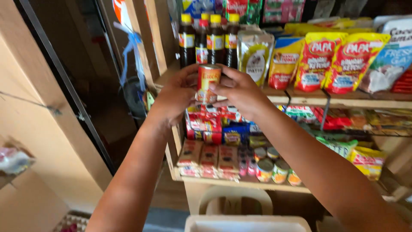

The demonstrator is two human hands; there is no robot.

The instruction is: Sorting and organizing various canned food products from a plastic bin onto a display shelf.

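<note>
I hold a small red and yellow can [208, 82] upright between both hands, in front of the wooden shop shelves. My left hand [175, 98] grips its left side, with the thumb near the top rim. My right hand [241, 91] grips the right side with the fingers wrapped over the label. The can hangs just in front of a row of dark sauce bottles with yellow caps [209, 39] on the upper shelf [343, 101].
Red and yellow sauce pouches [330, 60] stand to the right on the upper shelf. Below lie stacked flat tins [209, 160], small round cans [271, 168] and snack packets [367, 161]. A white plastic chair [235, 205] and a white tub rim [246, 222] sit underneath. A dark doorway [86, 77] is at left.
</note>
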